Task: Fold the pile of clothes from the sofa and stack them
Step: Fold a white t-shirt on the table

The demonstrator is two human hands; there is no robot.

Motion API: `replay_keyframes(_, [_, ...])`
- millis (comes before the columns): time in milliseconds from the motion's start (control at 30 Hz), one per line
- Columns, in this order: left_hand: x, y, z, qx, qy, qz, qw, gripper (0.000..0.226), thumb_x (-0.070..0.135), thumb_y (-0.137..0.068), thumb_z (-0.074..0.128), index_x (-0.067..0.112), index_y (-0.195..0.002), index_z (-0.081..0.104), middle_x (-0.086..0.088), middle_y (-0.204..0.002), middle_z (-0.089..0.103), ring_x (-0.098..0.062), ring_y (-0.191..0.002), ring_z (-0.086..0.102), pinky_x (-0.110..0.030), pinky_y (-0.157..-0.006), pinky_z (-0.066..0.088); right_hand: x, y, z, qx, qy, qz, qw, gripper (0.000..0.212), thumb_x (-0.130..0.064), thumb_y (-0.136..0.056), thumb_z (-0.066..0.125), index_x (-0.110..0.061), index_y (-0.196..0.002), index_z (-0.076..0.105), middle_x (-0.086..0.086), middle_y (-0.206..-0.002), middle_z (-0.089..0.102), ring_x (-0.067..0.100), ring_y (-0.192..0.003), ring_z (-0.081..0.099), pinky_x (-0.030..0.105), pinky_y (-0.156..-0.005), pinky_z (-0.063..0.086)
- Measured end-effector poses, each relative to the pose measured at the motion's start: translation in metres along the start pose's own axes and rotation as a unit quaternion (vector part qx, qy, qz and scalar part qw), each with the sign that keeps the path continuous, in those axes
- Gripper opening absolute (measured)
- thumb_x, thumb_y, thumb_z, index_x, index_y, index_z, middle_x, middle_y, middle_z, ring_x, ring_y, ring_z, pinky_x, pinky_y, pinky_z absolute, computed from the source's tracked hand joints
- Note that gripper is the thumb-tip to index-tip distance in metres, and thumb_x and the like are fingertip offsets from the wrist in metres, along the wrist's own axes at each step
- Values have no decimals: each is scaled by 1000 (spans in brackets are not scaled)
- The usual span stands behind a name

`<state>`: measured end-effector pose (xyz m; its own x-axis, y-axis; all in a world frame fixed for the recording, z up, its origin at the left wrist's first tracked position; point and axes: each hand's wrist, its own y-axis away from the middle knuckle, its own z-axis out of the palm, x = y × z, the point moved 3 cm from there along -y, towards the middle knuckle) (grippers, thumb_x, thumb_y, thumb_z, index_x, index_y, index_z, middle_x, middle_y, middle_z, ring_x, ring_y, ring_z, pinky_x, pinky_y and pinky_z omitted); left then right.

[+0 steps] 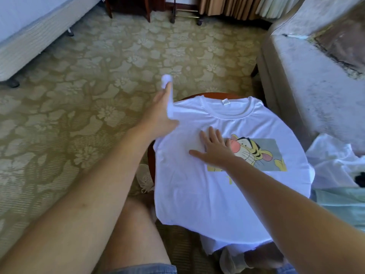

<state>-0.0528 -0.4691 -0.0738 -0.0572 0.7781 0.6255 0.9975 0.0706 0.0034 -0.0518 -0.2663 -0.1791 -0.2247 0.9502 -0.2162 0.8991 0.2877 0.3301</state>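
Observation:
A white T-shirt with a cartoon tiger print lies face up over a small round wooden table, collar at the far side. My left hand is at the shirt's left shoulder and grips the left sleeve, which is lifted and blurred above the fingers. My right hand lies flat, fingers spread, on the chest of the shirt just left of the print. The shirt's hem hangs over the table's near edge.
A pile of white and pale green clothes lies at the right next to a grey sofa. A bed stands at the far left. Patterned carpet covers the floor. My bare knees and a white shoe are below the table.

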Motion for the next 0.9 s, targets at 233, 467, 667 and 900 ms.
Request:
replay_keyframes(233, [16, 21, 109, -107, -102, -52, 988, 75, 51, -99, 39, 18, -155, 3, -8, -163, 1, -28, -149, 3, -45, -118, 12, 93, 48, -11, 73, -15, 116, 990, 76, -66, -91, 26, -26, -154, 9, 3, -162, -7, 23, -149, -7, 56, -118, 0])
replay_keyframes(467, [-28, 25, 129, -103, -242, -68, 962, 86, 77, -87, 23, 33, -154, -8, -3, -160, -23, -31, -145, -24, -53, -117, -11, 85, 46, 12, 128, 22, 91, 987, 82, -69, -83, 2, -25, -150, 16, 8, -161, 5, 30, -148, 1, 59, -114, 9])
replay_keyframes(667, [-63, 16, 100, -135, -258, -71, 954, 80, 79, -86, 19, 41, -152, -8, 3, -160, -24, -27, -145, -26, -54, -117, -7, 42, 21, 17, 130, 9, 98, 987, 90, -71, -79, -4, -24, -153, 16, 9, -162, 2, 31, -149, 0, 58, -115, 4])
replay_keyframes(900, [-44, 19, 98, -144, -254, -102, 951, 86, 72, -91, 23, 23, -155, -7, 3, -159, -25, -21, -146, -24, -53, -117, -10, 64, 37, -3, 107, -72, 110, 985, 66, -62, -95, 29, -26, -150, 23, 8, -161, 9, 23, -148, 5, 53, -116, 4])
